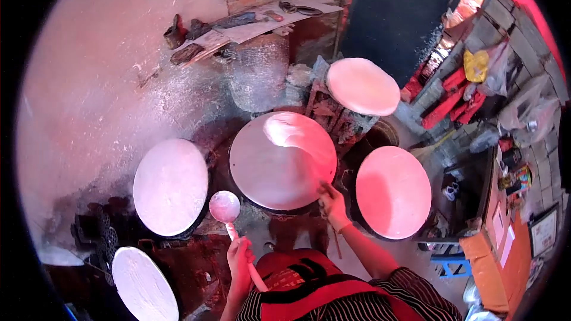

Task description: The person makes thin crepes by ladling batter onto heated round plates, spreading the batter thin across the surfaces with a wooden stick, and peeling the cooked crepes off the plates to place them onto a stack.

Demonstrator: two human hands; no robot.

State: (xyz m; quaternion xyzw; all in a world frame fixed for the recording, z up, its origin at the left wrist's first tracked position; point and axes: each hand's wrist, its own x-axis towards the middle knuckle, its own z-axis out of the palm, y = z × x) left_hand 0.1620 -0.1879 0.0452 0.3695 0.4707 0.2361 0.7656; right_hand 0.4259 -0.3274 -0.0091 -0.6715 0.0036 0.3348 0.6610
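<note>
Centrally, the left hand [239,257] is closing firmly around the pale, straight handle of a round-bowled ladle [225,207], the bowl lying just beyond the grip. Being apparently rigid and light, it is probably balancing best mid-handle. The right hand [334,207], its fingers curling, is hovering at or touching a broad, round, grey griddle [273,172]; whether it is holding anything, one cannot tell.

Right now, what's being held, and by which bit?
The left hand holds the round-bowled ladle by its pale handle; I can't tell whether the right hand holds anything.
</note>
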